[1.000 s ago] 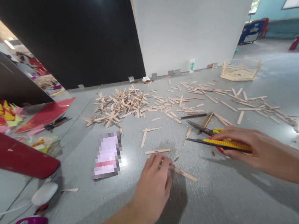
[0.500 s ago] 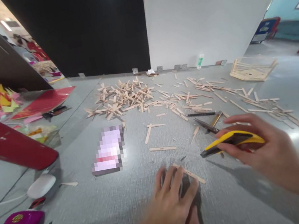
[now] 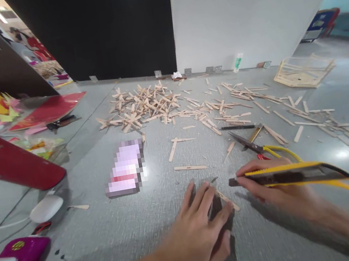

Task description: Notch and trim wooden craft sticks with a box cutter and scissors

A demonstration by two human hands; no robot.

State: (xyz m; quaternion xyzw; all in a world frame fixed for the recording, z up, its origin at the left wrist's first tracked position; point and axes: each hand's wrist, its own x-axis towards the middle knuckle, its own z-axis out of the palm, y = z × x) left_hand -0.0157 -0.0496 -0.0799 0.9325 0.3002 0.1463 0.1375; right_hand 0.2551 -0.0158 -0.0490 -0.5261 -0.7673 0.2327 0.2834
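Observation:
My left hand (image 3: pixel 200 227) rests on the table with its fingers spread. The fingertips lie on and beside a flat wooden stick (image 3: pixel 236 206), part of which they cover. My right hand (image 3: pixel 278 191) is closed round a yellow and black utility knife (image 3: pixel 299 175) just to the right of that stick. The knife's blade end points left, toward my left fingers. Another wooden stick (image 3: pixel 190 167) lies flat a little farther off, with two sticks (image 3: pixel 174 149) meeting at an angle behind it. Scissors (image 3: pixel 247 142) with yellow handles lie beyond my right hand.
A heap of wooden sticks (image 3: pixel 144 104) lies at the back, with more scattered right. A phone (image 3: pixel 125 168) lies left of centre. Far left are a red cylinder (image 3: pixel 13 154), a white mouse-like object (image 3: pixel 46 209) and a purple case (image 3: pixel 28 259). A stick frame (image 3: pixel 303 74) stands back right.
My right hand has moved down and turned the utility knife, so its body now extends to the right; the scissors' handles have come into view. My left hand stays at the stick.

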